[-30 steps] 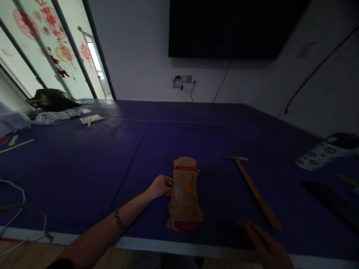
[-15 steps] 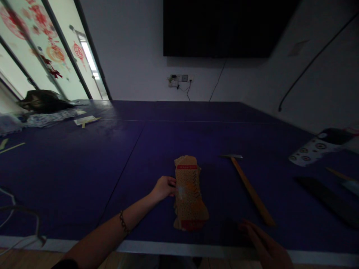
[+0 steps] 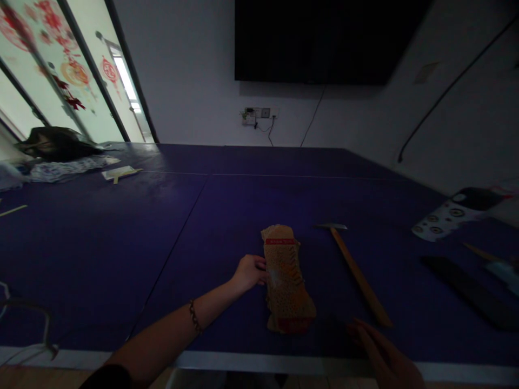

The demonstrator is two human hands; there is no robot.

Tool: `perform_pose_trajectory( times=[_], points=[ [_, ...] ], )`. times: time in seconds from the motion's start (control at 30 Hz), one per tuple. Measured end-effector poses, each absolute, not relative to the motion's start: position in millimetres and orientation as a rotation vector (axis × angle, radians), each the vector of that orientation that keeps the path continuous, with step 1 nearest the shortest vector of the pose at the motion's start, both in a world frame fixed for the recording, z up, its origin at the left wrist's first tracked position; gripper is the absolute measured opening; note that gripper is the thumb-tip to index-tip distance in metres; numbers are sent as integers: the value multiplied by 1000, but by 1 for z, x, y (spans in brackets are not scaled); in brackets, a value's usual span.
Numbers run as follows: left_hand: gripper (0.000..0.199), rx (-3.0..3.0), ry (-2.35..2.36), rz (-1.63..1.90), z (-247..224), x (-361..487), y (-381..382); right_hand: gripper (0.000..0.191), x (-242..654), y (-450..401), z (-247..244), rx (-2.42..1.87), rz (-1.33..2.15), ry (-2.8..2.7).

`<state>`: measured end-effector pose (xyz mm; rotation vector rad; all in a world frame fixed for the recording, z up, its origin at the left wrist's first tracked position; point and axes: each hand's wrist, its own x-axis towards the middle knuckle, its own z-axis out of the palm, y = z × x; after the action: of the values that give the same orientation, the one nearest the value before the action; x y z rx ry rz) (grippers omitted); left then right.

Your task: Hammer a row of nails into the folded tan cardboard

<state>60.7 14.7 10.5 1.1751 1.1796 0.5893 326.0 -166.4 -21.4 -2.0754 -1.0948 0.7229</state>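
Observation:
A stack of brown, waisted, shoe-sole-like pieces [image 3: 286, 275] lies in front of me, printed with dark marks and red bands at both ends. My left hand [image 3: 252, 272] is closed at its left edge, the fingertips partly hidden there. To the right lies a hammer [image 3: 359, 273] with a long wooden handle and a thin metal head, its handle end towards me. My right hand [image 3: 383, 348] hovers in shadow by the table's front edge, near the handle end, fingers stretched out and nothing visible in them.
On the right of the purple table [image 3: 174, 216] lie a dark flat slab [image 3: 466, 292] and a white patterned pouch [image 3: 440, 219]. A black bag [image 3: 60, 145] and a small white item [image 3: 119, 172] are at the far left. A pale cable [image 3: 46, 324] hangs at the near left edge.
My left hand and the stack have shifted a little to the right together. My right hand has hardly moved. The view has turned slightly.

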Motion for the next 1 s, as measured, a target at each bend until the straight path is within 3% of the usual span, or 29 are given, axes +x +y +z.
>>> perform_pose_trajectory(
  times=[0.4, 0.53, 0.63, 1.0],
  points=[
    [30, 1187, 1154, 603, 8, 117, 19, 47, 338, -174, -13, -2213, 489, -1105],
    [29, 1184, 1151, 608, 8, 131, 21, 49, 357, -180, -27, -2348, 41, -1130],
    [30, 1175, 1162, 621, 8, 136, 22, 47, 372, -174, -34, -2189, -318, -1343],
    [28, 1168, 1142, 641, 3, 145, 24, 50, 400, -148, -50, -2047, -338, -1634]
  ],
)
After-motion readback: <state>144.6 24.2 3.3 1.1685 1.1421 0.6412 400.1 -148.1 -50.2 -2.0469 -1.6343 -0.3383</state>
